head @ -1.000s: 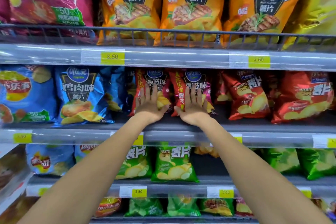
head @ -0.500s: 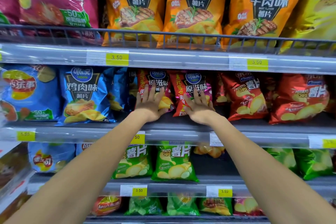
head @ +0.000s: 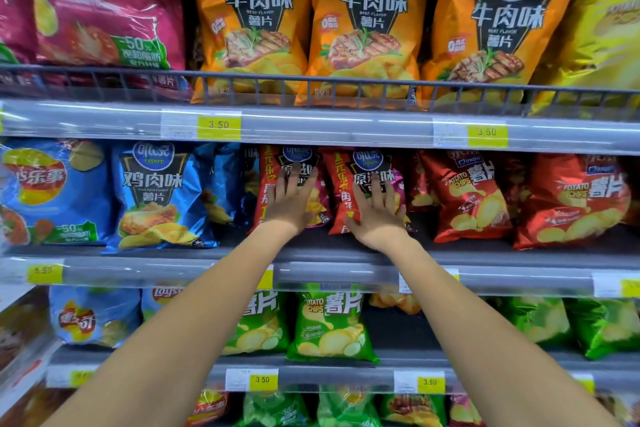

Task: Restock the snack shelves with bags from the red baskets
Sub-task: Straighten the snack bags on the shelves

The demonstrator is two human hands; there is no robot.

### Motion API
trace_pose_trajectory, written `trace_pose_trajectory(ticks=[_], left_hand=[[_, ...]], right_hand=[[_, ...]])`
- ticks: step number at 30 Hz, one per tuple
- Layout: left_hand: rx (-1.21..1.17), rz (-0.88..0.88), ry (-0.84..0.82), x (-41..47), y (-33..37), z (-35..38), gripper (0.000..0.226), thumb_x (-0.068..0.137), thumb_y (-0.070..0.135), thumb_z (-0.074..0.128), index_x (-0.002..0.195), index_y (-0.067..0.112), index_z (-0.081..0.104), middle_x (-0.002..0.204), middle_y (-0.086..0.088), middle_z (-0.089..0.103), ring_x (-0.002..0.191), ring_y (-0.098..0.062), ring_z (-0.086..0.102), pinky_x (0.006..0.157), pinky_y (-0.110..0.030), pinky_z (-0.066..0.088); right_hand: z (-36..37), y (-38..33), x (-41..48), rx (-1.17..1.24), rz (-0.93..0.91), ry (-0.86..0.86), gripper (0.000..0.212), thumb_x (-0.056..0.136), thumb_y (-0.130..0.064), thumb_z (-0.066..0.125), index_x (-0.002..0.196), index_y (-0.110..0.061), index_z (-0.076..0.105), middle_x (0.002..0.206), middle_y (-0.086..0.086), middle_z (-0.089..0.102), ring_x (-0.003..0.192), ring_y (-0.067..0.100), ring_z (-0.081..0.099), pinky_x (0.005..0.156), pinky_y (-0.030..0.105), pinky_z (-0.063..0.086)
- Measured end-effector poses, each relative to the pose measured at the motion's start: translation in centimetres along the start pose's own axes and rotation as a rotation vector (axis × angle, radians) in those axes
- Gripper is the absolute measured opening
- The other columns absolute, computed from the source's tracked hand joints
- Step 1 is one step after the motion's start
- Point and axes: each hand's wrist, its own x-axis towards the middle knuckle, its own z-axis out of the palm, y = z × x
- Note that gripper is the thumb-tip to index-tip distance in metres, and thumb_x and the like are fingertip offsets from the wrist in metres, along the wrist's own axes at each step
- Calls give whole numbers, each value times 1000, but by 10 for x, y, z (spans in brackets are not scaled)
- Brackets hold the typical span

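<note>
A snack shelving unit fills the view, its tiers fronted by grey rails, with a wire guard (head: 311, 88) running along the top shelf (head: 329, 130). Up there stand the biggest packs: three orange beef-flavour bags (head: 367, 24) side by side, a pink bag (head: 104, 3) to their left and a yellow bag (head: 602, 28) at the far right. On the middle shelf (head: 450, 255) blue bags (head: 152, 194) occupy the left, two red potato-chip bags (head: 571, 198) lean at the right, and between those groups stand two narrower red-and-magenta bags, upright and touching each other. Green bags (head: 329, 322) line the shelf below. Both bare forearms reach up from the bottom corners to that middle pair. The left hand (head: 291, 204) lies flat on the front of the left red-and-magenta bag (head: 268, 180), its fingers straight and slightly fanned, pointing upward. The right hand (head: 379, 215) lies the same way on the right red-and-magenta bag (head: 367, 166), its palm low on the pack, its fingers straight and a little apart. Neither hand curls around anything. Small yellow price tags (head: 219, 125) reading 3.50 sit on the rails.
</note>
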Motion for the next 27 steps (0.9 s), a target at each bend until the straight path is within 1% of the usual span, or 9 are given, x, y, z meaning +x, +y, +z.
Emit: trace_pose_trajectory(ticks=[3,5,9,13,17,20,24,25,27], left_hand=[[32,-11,-34,0,-7,0,94,93,39,57,147,37,-19,156,-1,-28,144,-32,-21,116,-52,0],[67,-28,-65,-2,-7,-4,97,92,40,57,146,37,-23,154,-1,-32,143,-32,-23,116,-52,-1],[78,-104,-132,-8,1,-14,98,93,36,58,146,38,-24,154,0,-32,144,-33,-22,116,-55,2],[-35,-120,-52,-20,16,-19,83,96,30,53,151,33,-9,159,-2,-21,146,-31,-14,116,-52,5],[-187,-2,83,-39,35,-14,70,96,26,49,153,26,8,161,-7,-4,148,-30,1,118,-49,10],[-234,122,133,-52,61,-9,64,95,26,48,152,20,19,160,-11,7,146,-33,12,117,-50,18],[-239,233,169,-68,112,-3,50,95,27,48,142,11,37,153,-18,24,135,-36,33,106,-46,35],[-232,245,167,-70,126,-1,49,96,28,48,140,10,38,152,-18,27,132,-36,36,103,-45,37],[-233,277,161,-73,153,3,54,97,30,46,145,12,31,154,-17,22,133,-36,35,104,-45,36]], right_hand=[[0,-3,2,-17,7,-33,78,96,-56,36,149,-38,-19,152,2,-37,140,30,-33,113,62,-1],[-3,-3,2,-6,-7,-53,81,94,-57,39,148,-39,-19,152,2,-36,140,30,-33,113,61,-1],[-10,2,-6,56,-60,-57,74,95,-55,39,151,-39,-6,157,-2,-27,143,27,-27,116,56,0],[-8,11,-31,111,-123,53,66,98,-44,41,153,-28,9,161,4,-6,147,26,-15,118,53,8],[-16,17,-58,115,-103,213,57,96,-37,45,147,-13,33,158,10,18,145,28,10,113,49,25],[-26,33,-78,35,-88,305,50,98,-33,44,141,-9,40,147,13,38,133,33,28,105,46,34],[-39,74,-102,-29,-41,420,44,97,-27,46,133,-2,47,126,17,53,122,36,39,98,46,38],[-41,86,-107,-35,-32,450,43,96,-25,48,131,0,49,123,18,55,120,37,42,97,47,39],[-45,112,-114,-33,-17,510,41,93,-21,51,126,3,52,119,20,56,117,39,45,95,49,41]])
